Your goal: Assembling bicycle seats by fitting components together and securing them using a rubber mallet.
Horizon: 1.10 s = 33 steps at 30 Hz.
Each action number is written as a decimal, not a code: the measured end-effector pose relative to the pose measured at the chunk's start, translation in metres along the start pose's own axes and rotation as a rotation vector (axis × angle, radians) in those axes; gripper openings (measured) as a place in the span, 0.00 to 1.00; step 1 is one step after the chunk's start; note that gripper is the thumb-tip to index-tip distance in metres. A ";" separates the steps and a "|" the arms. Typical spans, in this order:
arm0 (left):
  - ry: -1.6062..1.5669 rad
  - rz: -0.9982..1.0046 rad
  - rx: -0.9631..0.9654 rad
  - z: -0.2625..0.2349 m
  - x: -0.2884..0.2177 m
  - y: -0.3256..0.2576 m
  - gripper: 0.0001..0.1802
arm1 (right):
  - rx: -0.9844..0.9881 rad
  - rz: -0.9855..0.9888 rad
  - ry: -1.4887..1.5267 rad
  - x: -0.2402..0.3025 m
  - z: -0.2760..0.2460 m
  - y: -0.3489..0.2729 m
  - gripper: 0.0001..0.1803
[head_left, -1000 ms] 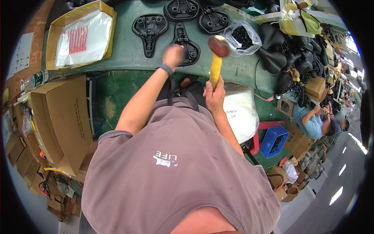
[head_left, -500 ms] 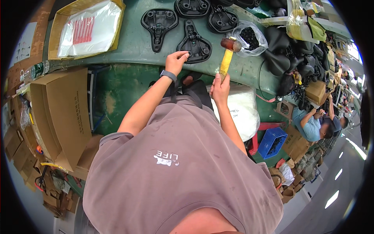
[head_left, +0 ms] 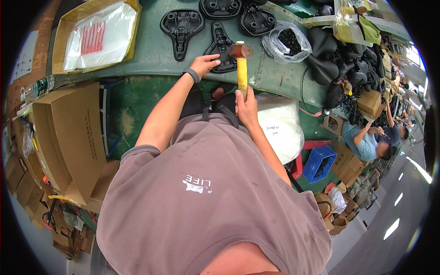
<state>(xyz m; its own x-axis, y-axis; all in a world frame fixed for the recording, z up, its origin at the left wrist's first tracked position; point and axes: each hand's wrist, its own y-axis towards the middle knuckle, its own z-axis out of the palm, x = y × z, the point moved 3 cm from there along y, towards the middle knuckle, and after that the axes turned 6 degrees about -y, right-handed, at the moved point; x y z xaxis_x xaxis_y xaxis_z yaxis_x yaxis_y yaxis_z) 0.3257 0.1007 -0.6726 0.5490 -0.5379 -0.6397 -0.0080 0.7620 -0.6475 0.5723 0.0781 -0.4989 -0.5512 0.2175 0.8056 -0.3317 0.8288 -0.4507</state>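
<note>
My right hand (head_left: 247, 108) is closed round the lower handle of a hammer (head_left: 242, 73) with a yellow-wrapped grip and a reddish-brown head. The hammer stands head-up and its head overlaps the right part of a black bicycle saddle (head_left: 220, 41), which lies underside up at the bench's near edge. At that saddle's left side is my left hand (head_left: 203, 67), thumb and forefinger drawn together in a pinch. Whatever small thing they hold, if any, cannot be made out. More upturned saddles lie close by, one to the left (head_left: 182, 30) and one to the right (head_left: 257, 20).
A clear bag of small black parts (head_left: 289, 42) sits on the green bench (head_left: 137, 57), near a heap of black saddles (head_left: 323, 59). A yellow-edged box (head_left: 133, 32) stands left. Below are a cardboard carton (head_left: 68, 137), white sack (head_left: 279, 133) and blue crate (head_left: 319, 164). Co-workers (head_left: 364, 142) are at right.
The hammer has swung left, from beside the bag of parts to over the near saddle, and stands more upright. My left hand stays by that saddle's edge. The whole view has shifted slightly.
</note>
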 end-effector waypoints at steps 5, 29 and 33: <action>-0.197 -0.144 0.045 -0.002 0.010 0.005 0.23 | 0.010 -0.088 0.074 0.044 0.000 0.007 0.22; -0.305 0.248 -0.164 0.003 0.026 -0.014 0.17 | -0.141 -0.371 -0.272 0.017 0.006 0.002 0.29; -0.748 0.149 -0.227 -0.016 0.029 -0.037 0.16 | -0.053 -0.228 -0.486 -0.062 0.034 0.013 0.29</action>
<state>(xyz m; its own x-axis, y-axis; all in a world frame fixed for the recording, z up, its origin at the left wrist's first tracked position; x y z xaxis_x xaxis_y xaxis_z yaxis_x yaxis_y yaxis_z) 0.3288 0.0512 -0.6733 0.9438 0.0100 -0.3303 -0.2511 0.6716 -0.6971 0.5762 0.0574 -0.5678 -0.7647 -0.2240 0.6042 -0.4521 0.8546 -0.2553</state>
